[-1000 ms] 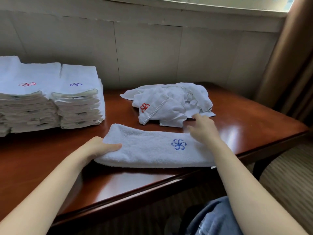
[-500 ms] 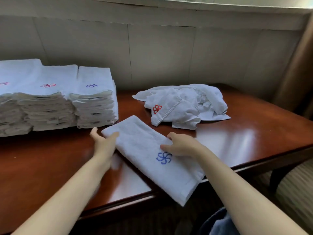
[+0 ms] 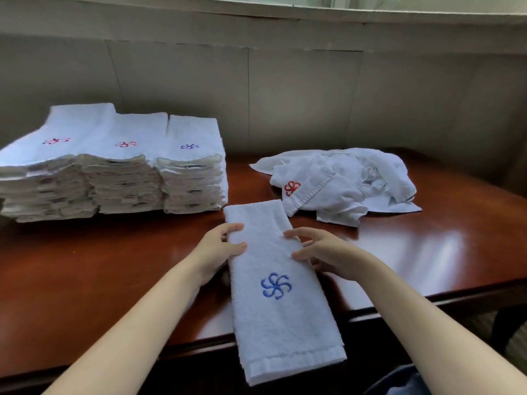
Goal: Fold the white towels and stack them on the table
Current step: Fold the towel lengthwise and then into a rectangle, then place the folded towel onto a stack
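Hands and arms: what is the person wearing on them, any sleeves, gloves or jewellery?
No sleeves: the left arm and right arm are bare to the frame edge. The left hand and right hand show no gloves, rings, watch or bracelet.

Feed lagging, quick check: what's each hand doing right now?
Left hand: grips the folded towel at its left edge.
Right hand: fingers curved at the towel's right edge; holding or not cannot be told.

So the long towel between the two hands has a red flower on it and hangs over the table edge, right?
Nearly. The head view shows the flower on the long towel between the left hand and right hand is blue, not red. It does hang over the table edge.
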{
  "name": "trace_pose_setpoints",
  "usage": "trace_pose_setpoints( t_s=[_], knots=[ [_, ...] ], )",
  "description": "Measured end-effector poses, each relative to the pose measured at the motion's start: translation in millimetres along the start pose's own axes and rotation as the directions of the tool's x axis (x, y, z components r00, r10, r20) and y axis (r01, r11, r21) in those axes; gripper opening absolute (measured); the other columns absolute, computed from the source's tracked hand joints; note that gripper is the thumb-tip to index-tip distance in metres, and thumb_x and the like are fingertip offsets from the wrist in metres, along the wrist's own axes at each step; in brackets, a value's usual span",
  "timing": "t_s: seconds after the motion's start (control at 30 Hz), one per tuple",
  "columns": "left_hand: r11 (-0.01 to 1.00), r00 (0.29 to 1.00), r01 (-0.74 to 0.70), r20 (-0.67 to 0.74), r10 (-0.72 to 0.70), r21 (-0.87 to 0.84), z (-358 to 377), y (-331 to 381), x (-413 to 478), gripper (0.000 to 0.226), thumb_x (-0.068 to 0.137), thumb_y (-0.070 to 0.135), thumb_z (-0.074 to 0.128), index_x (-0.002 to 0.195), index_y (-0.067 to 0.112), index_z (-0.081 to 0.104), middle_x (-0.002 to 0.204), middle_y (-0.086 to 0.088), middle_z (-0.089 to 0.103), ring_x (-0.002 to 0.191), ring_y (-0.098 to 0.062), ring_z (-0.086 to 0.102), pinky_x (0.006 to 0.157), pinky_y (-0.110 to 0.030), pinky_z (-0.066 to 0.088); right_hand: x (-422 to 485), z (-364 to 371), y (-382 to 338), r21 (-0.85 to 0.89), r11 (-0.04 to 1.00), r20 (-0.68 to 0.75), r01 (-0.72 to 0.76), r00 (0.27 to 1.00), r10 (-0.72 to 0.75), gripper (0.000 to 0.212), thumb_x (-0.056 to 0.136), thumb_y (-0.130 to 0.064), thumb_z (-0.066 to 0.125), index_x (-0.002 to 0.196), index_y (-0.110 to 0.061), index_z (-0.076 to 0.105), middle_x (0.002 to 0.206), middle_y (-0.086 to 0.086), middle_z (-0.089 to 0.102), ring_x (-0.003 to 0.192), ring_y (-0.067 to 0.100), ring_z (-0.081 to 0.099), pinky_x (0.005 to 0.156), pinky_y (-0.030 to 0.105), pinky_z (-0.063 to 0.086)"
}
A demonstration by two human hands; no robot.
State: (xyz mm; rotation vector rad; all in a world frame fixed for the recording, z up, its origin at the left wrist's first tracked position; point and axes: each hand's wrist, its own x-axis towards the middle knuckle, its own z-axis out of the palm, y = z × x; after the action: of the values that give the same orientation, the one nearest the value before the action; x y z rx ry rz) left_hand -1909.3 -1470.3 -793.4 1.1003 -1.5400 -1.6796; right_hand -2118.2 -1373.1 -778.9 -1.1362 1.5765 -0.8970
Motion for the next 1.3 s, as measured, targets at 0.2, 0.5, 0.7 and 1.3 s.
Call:
trace_pose_setpoints(
  t_s=[0.2, 0.5, 0.7, 1.3],
  knots=[
    [0.999, 0.995, 0.048, 0.086, -0.046, -0.023, -10.0, 3.6, 1.7, 0.041, 0.089, -0.008, 0.054, 0.124, 0.015, 0.054, 0.107, -0.008, 0.064, 0.088, -0.018, 0.065, 0.075, -0.024, 0.054, 8.1, -5.7, 2.4, 0.100, 0.994, 0.081, -0.041, 0.996, 0.033, 0.056, 0.079, 0.003, 0.063, 0.122, -0.032, 0.058, 0.118, 0.007, 0.064, 0.087, 0.025, 0.058, 0.063, 0.029, 0.046],
    [0.939, 0.954, -0.298, 0.013, 0.300, 0.171, -33.9, 68.0, -32.4, 0.043, 0.085, -0.005, 0.063, 0.118, 0.023, 0.058, 0.121, 0.001, 0.059, 0.103, -0.012, 0.064, 0.089, -0.024, 0.053, 3.8, -0.7, -46.8, 0.241, 0.950, 0.093, 0.200, 0.969, -0.228, 0.065, 0.073, 0.013, 0.066, 0.119, -0.034, 0.061, 0.110, -0.001, 0.070, 0.096, 0.024, 0.069, 0.058, 0.030, 0.055],
    [0.903, 0.918, -0.380, -0.032, 0.394, 0.202, -85.2, 149.6, -59.6, 0.040, 0.089, 0.004, 0.062, 0.118, 0.032, 0.057, 0.123, -0.003, 0.060, 0.104, -0.021, 0.066, 0.082, -0.034, 0.057, 6.6, 28.4, -135.3, 0.320, 0.849, 0.049, 0.420, 0.888, -0.458, 0.063, 0.073, 0.018, 0.064, 0.115, -0.028, 0.062, 0.101, -0.002, 0.073, 0.085, 0.018, 0.071, 0.056, 0.028, 0.056],
    [0.818, 0.892, 0.293, -0.448, -0.048, 0.495, -292.7, 184.7, 171.1, 0.065, 0.102, 0.038, 0.038, 0.151, 0.003, 0.013, 0.157, -0.011, 0.018, 0.142, -0.027, 0.025, 0.106, -0.030, 0.028, 347.8, 146.7, -273.3, 0.093, 0.995, 0.033, 0.018, 0.999, -0.021, 0.011, 0.090, -0.015, 0.064, 0.094, -0.008, 0.056, 0.082, 0.007, 0.051, 0.060, 0.018, 0.054, 0.045, 0.024, 0.049]
  ],
)
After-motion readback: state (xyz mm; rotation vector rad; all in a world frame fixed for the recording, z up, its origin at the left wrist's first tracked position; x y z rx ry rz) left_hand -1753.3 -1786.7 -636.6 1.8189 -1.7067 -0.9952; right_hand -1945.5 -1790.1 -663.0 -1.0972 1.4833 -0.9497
